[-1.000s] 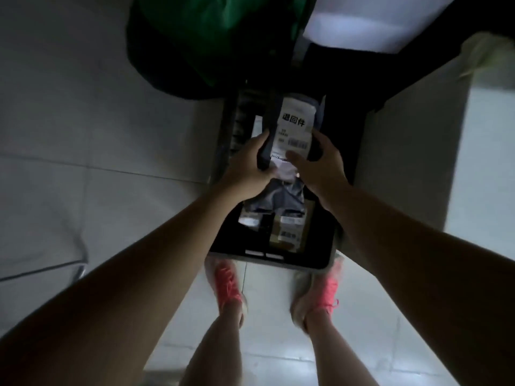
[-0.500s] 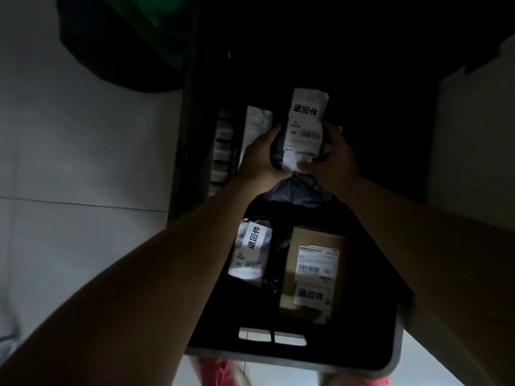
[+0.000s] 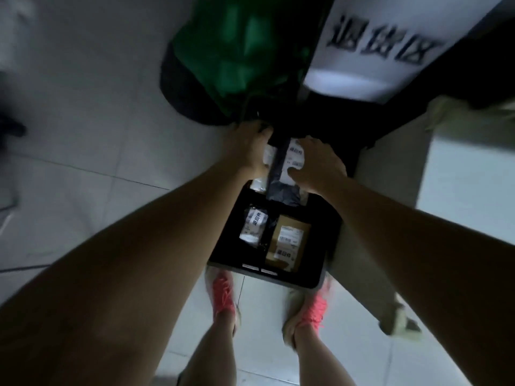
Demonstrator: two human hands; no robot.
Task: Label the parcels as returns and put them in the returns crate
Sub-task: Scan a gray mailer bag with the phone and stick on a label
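1. Two hands of yours reach over the far end of the returns crate point(image 3: 295, 281). Light is dim and the edges are blurred.
2. Left of the crate is pale tiled floor point(image 3: 97, 121).
3. Your left hand point(image 3: 249, 151) is at the crate's far-left corner, above a white parcel point(image 3: 268, 157). The fingers curl down into shadow, and you cannot tell what they grip, if anything.
4. A green bag point(image 3: 242, 57) stands beyond the crate's far-left corner.
5. A small pouch parcel point(image 3: 253, 227) lies in the crate's near-left part with a returns sticker facing up. The cardboard box point(image 3: 289, 243) lies just beside it at near-right, carrying a shipping label and a returns sticker.
6. The grey parcel point(image 3: 284, 188) is inside the crate at the far end, about centre. Its white returns label point(image 3: 295, 156) faces up.
7. Your right hand point(image 3: 320, 165) grasps the grey parcel. The thumb presses the near edge of the label and the fingers drape over the parcel's right side.
8. Your pink shoes point(image 3: 223, 293) stand at the crate's near rim.
9. A white sign point(image 3: 376, 45) with black characters stands beyond the crate's far-right corner.
10. Right of the crate is a beige trouser leg point(image 3: 359, 263) ending in a pale shoe.
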